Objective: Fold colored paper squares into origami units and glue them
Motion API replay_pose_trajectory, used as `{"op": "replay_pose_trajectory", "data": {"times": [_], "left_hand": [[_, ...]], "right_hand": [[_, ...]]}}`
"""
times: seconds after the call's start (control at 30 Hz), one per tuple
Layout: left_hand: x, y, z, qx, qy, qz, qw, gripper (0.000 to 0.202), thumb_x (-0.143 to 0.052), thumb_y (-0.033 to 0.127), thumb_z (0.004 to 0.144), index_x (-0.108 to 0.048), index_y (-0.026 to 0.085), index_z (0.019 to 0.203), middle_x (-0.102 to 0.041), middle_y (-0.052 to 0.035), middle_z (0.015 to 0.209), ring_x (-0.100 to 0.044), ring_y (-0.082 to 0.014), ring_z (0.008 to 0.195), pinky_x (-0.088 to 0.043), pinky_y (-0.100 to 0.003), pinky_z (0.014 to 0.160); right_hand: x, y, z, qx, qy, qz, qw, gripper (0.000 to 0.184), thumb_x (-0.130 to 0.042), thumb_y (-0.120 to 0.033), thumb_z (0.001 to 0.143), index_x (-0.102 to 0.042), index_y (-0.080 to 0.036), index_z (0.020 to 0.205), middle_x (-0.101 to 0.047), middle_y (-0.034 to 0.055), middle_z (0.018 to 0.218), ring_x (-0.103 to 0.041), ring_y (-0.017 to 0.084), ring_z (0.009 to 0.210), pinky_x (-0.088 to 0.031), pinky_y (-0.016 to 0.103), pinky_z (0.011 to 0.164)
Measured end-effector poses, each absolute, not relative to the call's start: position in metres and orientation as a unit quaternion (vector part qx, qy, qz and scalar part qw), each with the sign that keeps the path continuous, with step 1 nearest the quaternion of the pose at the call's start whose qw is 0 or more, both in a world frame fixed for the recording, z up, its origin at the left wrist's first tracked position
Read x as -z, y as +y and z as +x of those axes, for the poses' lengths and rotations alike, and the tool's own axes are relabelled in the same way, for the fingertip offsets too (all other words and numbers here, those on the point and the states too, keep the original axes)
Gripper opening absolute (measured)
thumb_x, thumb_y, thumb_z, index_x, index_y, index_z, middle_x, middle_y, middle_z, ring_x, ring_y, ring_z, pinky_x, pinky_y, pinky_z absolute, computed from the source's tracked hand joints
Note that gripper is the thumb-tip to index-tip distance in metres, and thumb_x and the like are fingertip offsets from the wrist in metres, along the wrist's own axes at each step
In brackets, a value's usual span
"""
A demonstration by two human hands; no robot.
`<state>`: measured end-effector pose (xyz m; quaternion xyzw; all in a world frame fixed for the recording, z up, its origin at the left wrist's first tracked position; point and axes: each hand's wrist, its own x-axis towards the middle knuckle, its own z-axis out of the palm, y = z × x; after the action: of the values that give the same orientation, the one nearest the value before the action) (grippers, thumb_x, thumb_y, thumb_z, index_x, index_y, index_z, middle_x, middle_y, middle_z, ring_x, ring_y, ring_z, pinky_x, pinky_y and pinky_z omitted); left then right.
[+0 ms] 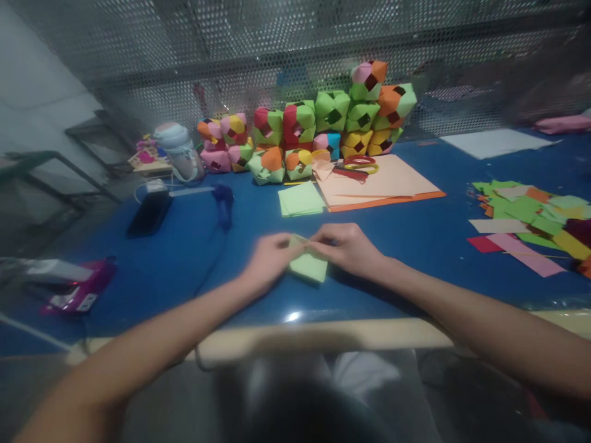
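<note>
Perforated metal screening (240, 80) rises behind the blue bench (258, 301), along whose far edge stand stacked, many-coloured folded-paper blocks (332, 111). Back from the middle of the near edge, the left hand (269, 257) and right hand (346, 245) meet over a piece of light green paper (310, 269); the fingers (322, 247) of both are closed, thumbs almost touching, pinching its far end while the rest slants toward the near edge. Beyond it, toward the far edge, lies a stack of pale green sheets (301, 200), just beside peach sheets (383, 179) bearing scissors (353, 174). Paper scraps (530, 212) are heaped by the right edge; a black phone-like object (150, 212) lies toward the far left corner.
</note>
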<state>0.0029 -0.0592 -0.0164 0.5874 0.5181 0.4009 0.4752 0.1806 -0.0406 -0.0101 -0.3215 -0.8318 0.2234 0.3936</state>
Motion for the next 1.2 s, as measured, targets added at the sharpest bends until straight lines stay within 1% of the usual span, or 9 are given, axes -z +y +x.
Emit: {"op": "replay_pose_trajectory", "data": {"times": [0.13, 0.3, 0.5, 0.63, 0.73, 0.87, 0.93, 1.07, 1.2], "left_hand": [[0.013, -0.061, 0.005, -0.380, 0.524, 0.624, 0.438, 0.023, -0.064, 0.036, 0.068, -0.064, 0.013, 0.063, -0.057, 0.0006, 0.062, -0.048, -0.0114, 0.062, -0.036, -0.021, 0.055], [0.011, -0.063, 0.007, -0.351, 0.529, 0.660, 0.401, 0.021, -0.060, 0.030, 0.069, -0.056, 0.014, 0.057, -0.048, 0.0022, 0.058, -0.041, -0.0099, 0.060, -0.032, -0.021, 0.053], [0.010, -0.066, 0.009, -0.337, 0.515, 0.688, 0.385, 0.014, -0.055, 0.023, 0.069, -0.060, 0.014, 0.060, -0.050, 0.0023, 0.060, -0.041, -0.0098, 0.061, -0.031, -0.021, 0.054], [0.011, -0.065, 0.009, -0.343, 0.512, 0.685, 0.387, 0.010, -0.054, 0.018, 0.065, -0.057, 0.015, 0.057, -0.049, 0.0033, 0.058, -0.042, -0.0097, 0.060, -0.031, -0.020, 0.054], [0.011, -0.064, 0.008, -0.377, 0.533, 0.657, 0.377, 0.010, -0.058, 0.024, 0.066, -0.059, 0.015, 0.062, -0.053, 0.0023, 0.061, -0.044, -0.0108, 0.062, -0.034, -0.021, 0.057], [0.010, -0.064, 0.007, -0.405, 0.556, 0.624, 0.370, 0.017, -0.061, 0.032, 0.068, -0.060, 0.015, 0.067, -0.057, 0.0002, 0.066, -0.047, -0.0123, 0.065, -0.037, -0.023, 0.060], [0.010, -0.064, 0.008, -0.400, 0.557, 0.626, 0.371, 0.015, -0.061, 0.030, 0.067, -0.059, 0.015, 0.065, -0.056, 0.0008, 0.065, -0.047, -0.0122, 0.065, -0.036, -0.023, 0.060], [0.011, -0.063, 0.008, -0.420, 0.571, 0.606, 0.360, 0.012, -0.061, 0.028, 0.065, -0.058, 0.016, 0.066, -0.058, 0.0014, 0.067, -0.049, -0.0122, 0.066, -0.037, -0.023, 0.061], [0.012, -0.062, 0.008, -0.415, 0.563, 0.615, 0.364, 0.010, -0.060, 0.025, 0.066, -0.056, 0.016, 0.065, -0.057, 0.0021, 0.067, -0.049, -0.0119, 0.066, -0.037, -0.023, 0.063]], "right_hand": [[0.008, -0.041, 0.179, -0.202, -0.844, -0.294, 0.401, 0.014, -0.057, -0.024, 0.084, -0.066, -0.014, 0.080, -0.065, 0.0053, 0.075, -0.057, 0.012, 0.067, -0.045, 0.024, 0.062], [0.009, -0.040, 0.179, -0.205, -0.847, -0.291, 0.396, 0.014, -0.055, -0.020, 0.085, -0.062, -0.014, 0.074, -0.062, 0.0035, 0.070, -0.054, 0.011, 0.063, -0.043, 0.023, 0.059], [0.010, -0.043, 0.175, -0.181, -0.859, -0.264, 0.400, 0.014, -0.051, -0.021, 0.088, -0.060, -0.015, 0.078, -0.061, 0.0044, 0.073, -0.054, 0.012, 0.067, -0.044, 0.024, 0.061], [0.014, -0.043, 0.174, -0.140, -0.873, -0.241, 0.400, 0.016, -0.048, -0.022, 0.090, -0.059, -0.014, 0.083, -0.060, 0.0066, 0.075, -0.054, 0.013, 0.069, -0.045, 0.026, 0.062], [0.017, -0.041, 0.175, -0.124, -0.871, -0.257, 0.399, 0.015, -0.052, -0.026, 0.088, -0.060, -0.013, 0.088, -0.061, 0.0085, 0.080, -0.055, 0.014, 0.072, -0.045, 0.026, 0.063], [0.018, -0.037, 0.177, -0.118, -0.857, -0.290, 0.409, 0.018, -0.050, -0.022, 0.088, -0.062, -0.015, 0.076, -0.062, 0.0053, 0.072, -0.053, 0.012, 0.063, -0.042, 0.024, 0.058], [0.018, -0.036, 0.178, -0.120, -0.859, -0.286, 0.407, 0.020, -0.050, -0.022, 0.088, -0.063, -0.015, 0.074, -0.062, 0.0048, 0.069, -0.053, 0.011, 0.062, -0.042, 0.023, 0.057], [0.015, -0.037, 0.179, -0.144, -0.846, -0.305, 0.412, 0.019, -0.053, -0.026, 0.086, -0.066, -0.014, 0.077, -0.065, 0.0056, 0.071, -0.055, 0.012, 0.063, -0.042, 0.023, 0.057], [0.015, -0.036, 0.180, -0.161, -0.842, -0.315, 0.407, 0.024, -0.051, -0.025, 0.087, -0.068, -0.015, 0.073, -0.065, 0.0048, 0.067, -0.054, 0.011, 0.059, -0.041, 0.023, 0.055]]}}
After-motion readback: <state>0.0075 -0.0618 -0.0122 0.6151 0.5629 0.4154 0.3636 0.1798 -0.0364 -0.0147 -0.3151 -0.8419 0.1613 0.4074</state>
